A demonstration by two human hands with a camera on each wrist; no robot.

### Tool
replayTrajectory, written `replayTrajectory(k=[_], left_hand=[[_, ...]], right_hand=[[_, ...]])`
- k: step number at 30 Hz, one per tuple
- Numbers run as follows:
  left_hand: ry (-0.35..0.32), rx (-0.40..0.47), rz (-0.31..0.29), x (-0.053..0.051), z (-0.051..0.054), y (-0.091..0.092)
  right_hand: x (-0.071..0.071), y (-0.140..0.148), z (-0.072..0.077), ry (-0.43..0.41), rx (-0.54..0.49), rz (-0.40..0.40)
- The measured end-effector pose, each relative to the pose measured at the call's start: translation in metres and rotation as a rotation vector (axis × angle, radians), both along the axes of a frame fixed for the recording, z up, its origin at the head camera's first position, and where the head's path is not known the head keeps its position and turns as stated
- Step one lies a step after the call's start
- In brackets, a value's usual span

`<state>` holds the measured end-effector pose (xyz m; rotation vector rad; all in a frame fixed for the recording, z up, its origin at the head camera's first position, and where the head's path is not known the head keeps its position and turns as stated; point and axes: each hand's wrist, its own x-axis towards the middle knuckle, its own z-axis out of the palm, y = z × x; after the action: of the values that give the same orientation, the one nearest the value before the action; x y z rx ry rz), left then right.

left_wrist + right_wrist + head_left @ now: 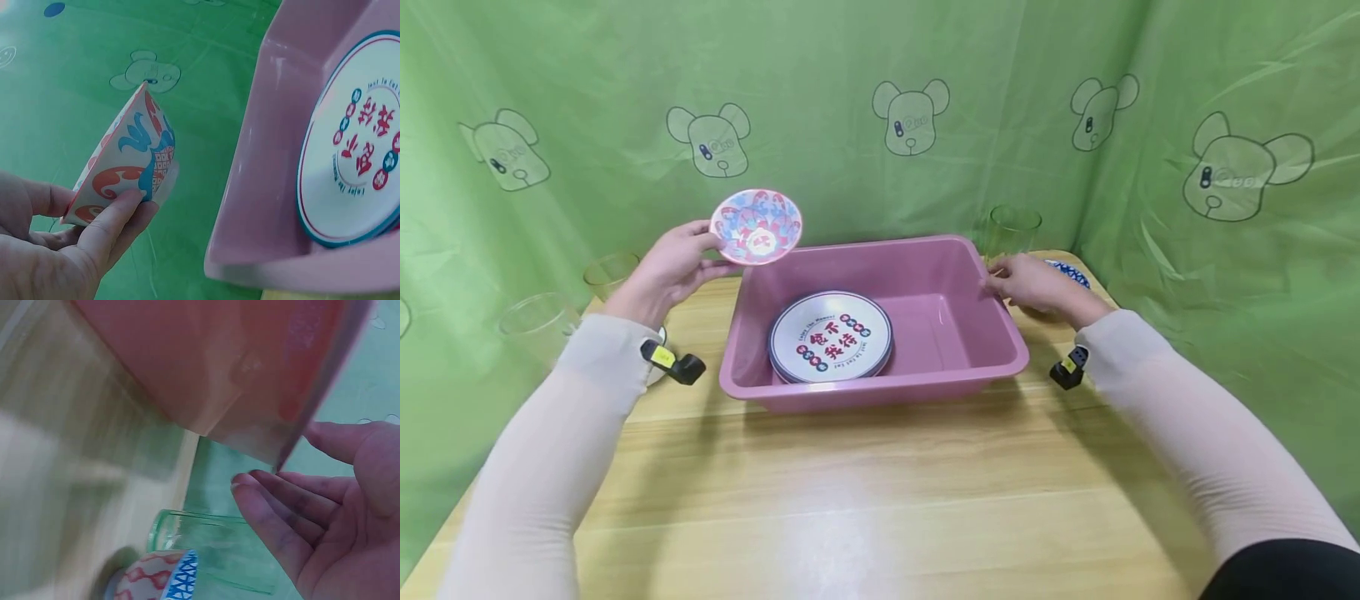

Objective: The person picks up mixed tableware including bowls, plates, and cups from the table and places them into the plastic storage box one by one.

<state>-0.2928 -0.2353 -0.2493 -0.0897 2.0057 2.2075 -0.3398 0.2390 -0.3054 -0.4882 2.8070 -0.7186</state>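
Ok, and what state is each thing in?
Patterned bowl: empty, tilted, held by left hand
Pink tub: upright, rim pinched by right hand
Plates: stacked in the tub
Green glass: upright
Clear glass: upright, partly hidden
Yellowish glass: upright, partly hidden
Blue-patterned bowl: partly hidden
White item: mostly hidden

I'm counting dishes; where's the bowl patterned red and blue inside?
Head view, left side: the left hand holds the bowl near the far left corner of the pink rectangular tub.

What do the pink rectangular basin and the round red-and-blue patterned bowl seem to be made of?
Pink basin: probably plastic, smooth, slightly glossy; its sheen and rounded corners suggest this. Patterned bowl: smooth, perhaps glazed ceramic or melamine; its printed decoration fits either.
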Motion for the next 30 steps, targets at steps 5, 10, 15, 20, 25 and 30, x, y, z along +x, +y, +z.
replayTrajectory(k=[5,10,15,20,25,30], left_hand=[[0.001,-0.012,-0.006,-0.005,-0.002,0.012],[0.001,-0.006,-0.010,-0.012,-0.004,0.025],[-0.003,-0.002,-0.013,-0.017,-0.007,0.039],[0.011,-0.015,-0.017,-0.024,-0.010,0.050],[0.013,-0.013,-0.018,-0.029,-0.011,0.063],[0.016,-0.047,-0.020,-0.035,-0.014,0.073]], right_hand=[[-0.002,-0.004,0.014,0.079,0.009,-0.021],[-0.003,-0.011,0.027,0.140,-0.002,-0.026],[-0.005,-0.021,0.037,0.114,-0.067,-0.027],[-0.008,-0.035,0.047,0.044,-0.174,-0.035],[-0.007,-0.046,0.053,0.016,-0.240,-0.041],[-0.011,-0.057,0.053,-0.015,-0.339,-0.041]])
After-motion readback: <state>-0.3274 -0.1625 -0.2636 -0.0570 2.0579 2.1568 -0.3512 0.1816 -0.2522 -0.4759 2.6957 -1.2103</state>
